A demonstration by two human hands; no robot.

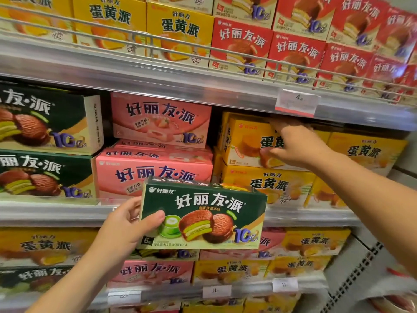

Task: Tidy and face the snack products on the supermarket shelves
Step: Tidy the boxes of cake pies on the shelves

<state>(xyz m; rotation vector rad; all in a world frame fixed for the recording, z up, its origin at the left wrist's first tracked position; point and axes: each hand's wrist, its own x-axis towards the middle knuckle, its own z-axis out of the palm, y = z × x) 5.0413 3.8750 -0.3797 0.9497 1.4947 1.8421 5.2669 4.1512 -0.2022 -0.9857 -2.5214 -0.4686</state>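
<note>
My left hand [126, 224] grips the left end of a dark green snack box [203, 213], held in front of the shelves with its face toward me. My right hand [293, 143] reaches to the middle shelf and holds a yellow snack box [246, 141] that sits on top of another yellow box [266, 184]; the fingers reach over its top edge and the thumb presses its front. The yellow box is turned slightly, showing its left side.
Pink boxes [158, 123] are stacked at the middle of this shelf, dark green boxes [45, 123] at the left. The upper shelf holds yellow [178, 30] and red boxes [293, 53] behind a wire rail. The lower shelf [67, 213] carries mixed yellow, pink and green boxes.
</note>
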